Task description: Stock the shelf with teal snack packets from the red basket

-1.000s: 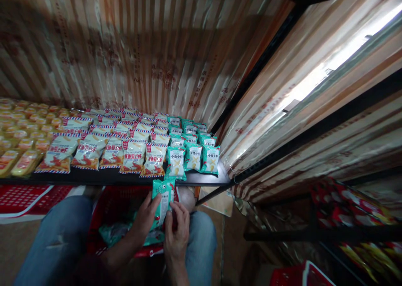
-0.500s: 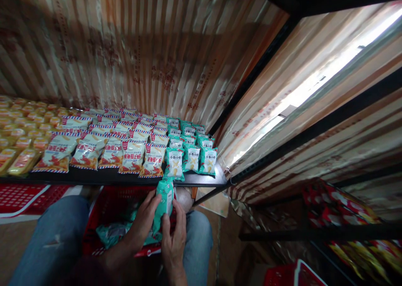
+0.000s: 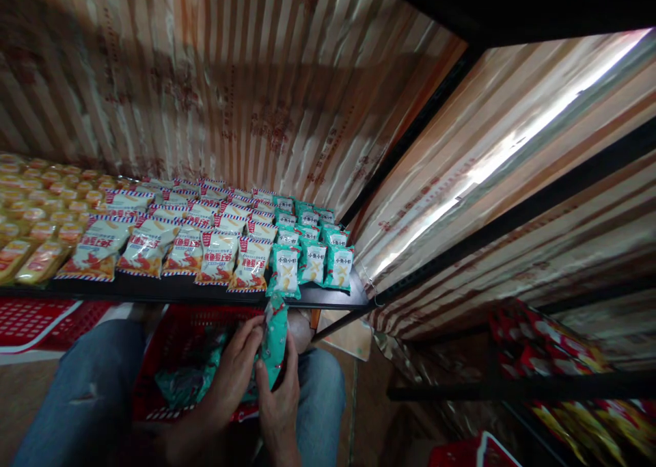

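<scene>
Both my hands hold one small teal snack packet upright, edge-on, just below the front edge of a black shelf. My left hand wraps its left side with curled fingers. My right hand pinches its lower right side. Beneath them a red plastic basket rests on my lap and holds more teal packets. On the shelf right above stand rows of identical teal packets.
Left of the teal rows lie white-and-red snack packets, then yellow ones. A striped foil curtain hangs behind and to the right. A lower shelf with red packets sits right. Another red basket shows at the bottom edge.
The teal packet has turned from facing me to edge-on between my hands. My hands have shifted slightly lower, and the view has tipped a little.
</scene>
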The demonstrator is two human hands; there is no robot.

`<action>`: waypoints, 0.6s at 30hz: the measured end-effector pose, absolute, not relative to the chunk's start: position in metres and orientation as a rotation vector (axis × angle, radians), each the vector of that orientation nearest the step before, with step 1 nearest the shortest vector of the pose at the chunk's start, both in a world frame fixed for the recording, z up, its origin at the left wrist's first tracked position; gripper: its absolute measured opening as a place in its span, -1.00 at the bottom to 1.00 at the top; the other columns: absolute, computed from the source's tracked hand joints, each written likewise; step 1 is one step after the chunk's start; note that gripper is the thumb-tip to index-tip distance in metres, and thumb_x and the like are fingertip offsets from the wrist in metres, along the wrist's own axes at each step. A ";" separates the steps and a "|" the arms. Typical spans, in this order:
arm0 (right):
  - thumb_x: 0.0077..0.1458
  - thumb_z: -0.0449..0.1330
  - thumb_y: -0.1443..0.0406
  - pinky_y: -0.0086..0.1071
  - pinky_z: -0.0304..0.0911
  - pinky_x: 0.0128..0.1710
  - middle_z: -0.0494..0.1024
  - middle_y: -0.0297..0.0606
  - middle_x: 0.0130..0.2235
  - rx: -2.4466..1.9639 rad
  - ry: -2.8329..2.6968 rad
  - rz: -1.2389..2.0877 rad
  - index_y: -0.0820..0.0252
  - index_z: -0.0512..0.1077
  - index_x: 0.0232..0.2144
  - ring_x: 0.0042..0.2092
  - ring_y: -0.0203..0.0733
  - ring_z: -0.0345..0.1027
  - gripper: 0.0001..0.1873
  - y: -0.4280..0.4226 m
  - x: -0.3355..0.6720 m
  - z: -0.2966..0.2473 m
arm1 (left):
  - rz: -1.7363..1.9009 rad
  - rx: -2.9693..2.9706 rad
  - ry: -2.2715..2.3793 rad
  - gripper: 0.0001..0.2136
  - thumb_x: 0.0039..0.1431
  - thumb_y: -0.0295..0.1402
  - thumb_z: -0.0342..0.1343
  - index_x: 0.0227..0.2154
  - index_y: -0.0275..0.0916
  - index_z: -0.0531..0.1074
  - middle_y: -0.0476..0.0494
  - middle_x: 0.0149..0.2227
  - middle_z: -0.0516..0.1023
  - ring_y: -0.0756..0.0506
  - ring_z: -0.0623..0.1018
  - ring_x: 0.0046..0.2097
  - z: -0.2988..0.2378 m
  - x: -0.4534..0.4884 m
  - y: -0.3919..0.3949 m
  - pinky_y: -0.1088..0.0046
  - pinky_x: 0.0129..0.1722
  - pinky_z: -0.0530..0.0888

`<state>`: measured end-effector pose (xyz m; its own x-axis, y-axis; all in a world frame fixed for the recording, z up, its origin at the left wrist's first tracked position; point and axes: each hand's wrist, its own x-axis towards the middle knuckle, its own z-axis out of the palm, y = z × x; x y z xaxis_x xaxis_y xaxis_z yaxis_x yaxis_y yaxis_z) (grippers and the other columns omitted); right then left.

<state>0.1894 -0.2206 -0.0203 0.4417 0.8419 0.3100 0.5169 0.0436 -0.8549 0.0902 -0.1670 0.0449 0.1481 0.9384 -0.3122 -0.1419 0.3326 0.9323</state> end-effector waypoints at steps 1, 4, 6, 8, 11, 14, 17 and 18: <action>0.05 0.18 0.12 -0.17 0.32 0.01 0.40 -0.04 0.11 -1.622 -1.178 0.411 0.22 0.20 0.16 0.10 0.00 0.32 -0.34 -0.221 0.190 -0.022 | 0.949 0.919 1.144 -0.50 -0.02 0.01 0.02 -0.11 -0.22 0.43 -0.24 0.06 0.44 -0.26 0.39 0.11 0.044 0.090 -0.168 0.21 0.13 0.27; 0.04 0.18 0.12 -0.19 0.32 0.02 0.41 -0.05 0.10 -1.629 -1.072 0.532 0.23 0.24 0.14 0.10 0.00 0.33 -0.37 -0.221 0.196 -0.024 | 0.960 0.980 1.165 -0.55 0.03 -0.03 -0.02 -0.13 -0.21 0.45 -0.24 0.04 0.44 -0.24 0.41 0.08 0.042 0.090 -0.169 0.21 0.12 0.28; 0.03 0.19 0.12 -0.19 0.31 0.02 0.44 -0.07 0.08 -1.598 -0.996 0.622 0.22 0.29 0.11 0.09 0.00 0.34 -0.39 -0.220 0.200 -0.021 | 0.991 1.059 1.197 -0.61 0.02 -0.08 0.00 -0.19 -0.20 0.48 -0.22 -0.03 0.48 -0.23 0.44 0.03 0.042 0.090 -0.169 0.23 0.09 0.31; 0.03 0.19 0.11 -0.20 0.31 0.02 0.48 -0.10 0.03 -1.522 -0.930 0.724 0.21 0.32 0.08 0.05 0.00 0.37 -0.42 -0.219 0.204 -0.014 | 1.024 1.154 1.230 -0.67 -0.01 -0.14 0.05 -0.22 -0.18 0.49 -0.20 -0.09 0.51 -0.22 0.46 0.00 0.040 0.091 -0.168 0.24 0.06 0.33; 0.03 0.18 0.12 -0.19 0.35 -0.04 0.52 -0.12 -0.02 -1.357 -0.850 0.898 0.21 0.34 0.08 -0.02 0.00 0.42 -0.43 -0.219 0.208 -0.002 | 1.053 1.210 1.284 -0.66 -0.05 -0.19 0.09 -0.19 -0.18 0.47 -0.20 -0.08 0.51 -0.22 0.46 0.00 0.036 0.093 -0.166 0.23 0.06 0.33; 0.02 0.18 0.11 -0.18 0.41 -0.16 0.54 -0.10 -0.05 -1.234 -0.757 1.047 0.22 0.36 0.07 -0.12 0.01 0.48 -0.43 -0.219 0.212 0.002 | 1.060 1.104 1.259 -0.56 -0.08 -0.15 0.15 -0.10 -0.21 0.41 -0.24 -0.01 0.49 -0.23 0.45 0.03 0.033 0.097 -0.161 0.23 0.06 0.34; -0.05 0.23 0.08 -0.18 0.42 -0.24 0.56 -0.10 -0.08 -1.188 -0.661 1.117 0.21 0.41 0.02 -0.17 0.03 0.49 -0.41 -0.220 0.218 0.000 | 0.973 0.965 1.107 -0.48 -0.09 -0.08 0.19 -0.08 -0.26 0.39 -0.28 -0.02 0.52 -0.25 0.48 0.01 0.037 0.100 -0.156 0.26 0.02 0.39; -0.08 0.25 0.07 -0.18 0.42 -0.25 0.56 -0.10 -0.09 -1.174 -0.624 1.134 0.21 0.41 0.01 -0.18 0.03 0.48 -0.40 -0.219 0.220 0.000 | 0.938 0.919 1.063 -0.48 -0.09 -0.06 0.19 -0.08 -0.27 0.39 -0.27 -0.03 0.53 -0.25 0.50 0.00 0.040 0.101 -0.154 0.27 0.00 0.40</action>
